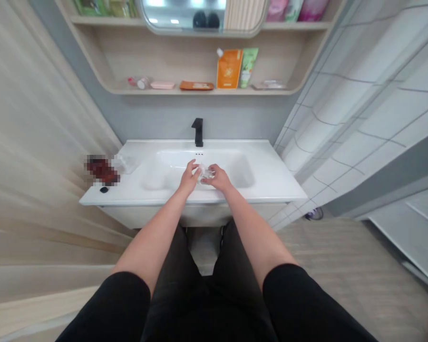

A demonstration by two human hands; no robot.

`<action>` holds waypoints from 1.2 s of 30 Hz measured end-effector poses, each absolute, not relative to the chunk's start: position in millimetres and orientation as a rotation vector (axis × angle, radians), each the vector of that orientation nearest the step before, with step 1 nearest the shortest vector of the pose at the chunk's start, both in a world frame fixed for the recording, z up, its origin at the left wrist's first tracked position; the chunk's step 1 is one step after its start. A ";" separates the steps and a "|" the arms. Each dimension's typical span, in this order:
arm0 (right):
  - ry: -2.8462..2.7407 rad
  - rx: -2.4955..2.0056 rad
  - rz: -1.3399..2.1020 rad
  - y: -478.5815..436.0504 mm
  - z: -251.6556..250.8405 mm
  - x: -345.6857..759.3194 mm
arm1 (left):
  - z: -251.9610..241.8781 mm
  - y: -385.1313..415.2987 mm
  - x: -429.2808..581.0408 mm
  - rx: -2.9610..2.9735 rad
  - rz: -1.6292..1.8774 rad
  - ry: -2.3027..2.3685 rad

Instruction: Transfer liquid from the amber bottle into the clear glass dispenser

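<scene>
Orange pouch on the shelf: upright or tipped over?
Upright: the orange pouch stands on its bottom edge on the shelf, its white cap at a top corner.

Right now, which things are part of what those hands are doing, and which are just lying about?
Part of it:
- small clear thing, between the left hand and right hand
- white basin below

Just lying about:
- orange pouch, green tube, pink flat thing on the shelf
- small black thing on the counter

The head view looks forward and steeply down at the sink point(153, 173) from above.
</scene>
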State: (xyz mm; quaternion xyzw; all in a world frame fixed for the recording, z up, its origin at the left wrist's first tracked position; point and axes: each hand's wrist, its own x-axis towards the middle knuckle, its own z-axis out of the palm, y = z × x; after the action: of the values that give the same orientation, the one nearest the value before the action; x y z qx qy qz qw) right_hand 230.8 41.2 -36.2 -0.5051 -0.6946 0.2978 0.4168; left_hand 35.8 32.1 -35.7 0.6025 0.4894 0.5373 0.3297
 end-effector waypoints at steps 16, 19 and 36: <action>-1.056 -1.985 0.134 29.6 10.6 427.3 | -42.0 46.6 41.8 1.536 1.057 1.678; -1.021 -2.072 0.115 30.8 12.7 446.1 | -45.3 47.4 41.2 1.552 1.039 1.703; -0.801 -2.095 0.003 69.9 17.0 442.8 | -52.4 48.1 43.0 1.590 1.003 1.678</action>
State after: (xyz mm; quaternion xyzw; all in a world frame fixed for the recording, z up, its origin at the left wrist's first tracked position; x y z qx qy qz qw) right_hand 442.8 69.9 17.0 -0.8413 -0.3217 0.0012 0.4345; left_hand 43.0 48.1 -52.4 0.6006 0.6339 0.3792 0.3060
